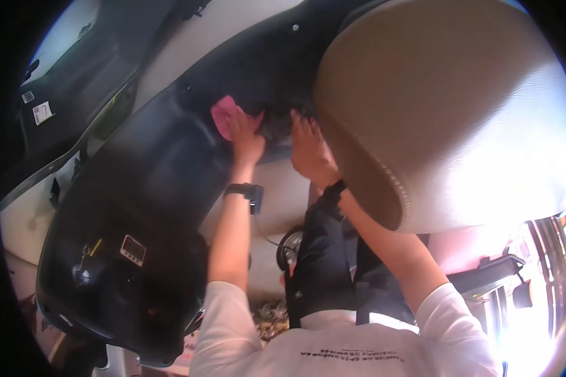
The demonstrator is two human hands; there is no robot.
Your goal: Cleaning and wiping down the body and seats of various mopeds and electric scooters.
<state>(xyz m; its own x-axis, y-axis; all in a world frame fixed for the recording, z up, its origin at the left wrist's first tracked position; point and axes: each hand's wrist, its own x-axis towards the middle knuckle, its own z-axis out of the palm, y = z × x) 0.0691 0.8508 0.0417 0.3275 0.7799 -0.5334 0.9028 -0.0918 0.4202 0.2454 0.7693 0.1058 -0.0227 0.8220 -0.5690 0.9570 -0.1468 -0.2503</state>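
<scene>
My left hand (246, 142) is closed on a pink cloth (224, 115) and presses it against a long, curved black plastic panel (146, 151). Part of the cloth sticks out past the fingers on both sides. A short way to the right, my right hand (310, 147) rests on the same dark surface, fingers stretched out and no object seen in it. That hand lies right beside the lower edge of a large tan padded seat (446, 113) with a stitched seam. Black bands are on both wrists.
A key (84, 257) with a yellow tag sits in the panel's lower left, near a small display (133, 250). Another black panel (75, 81) with white labels stands at the upper left. Below my arms is a small wheel (289, 247). Bright sunlight washes out the lower right.
</scene>
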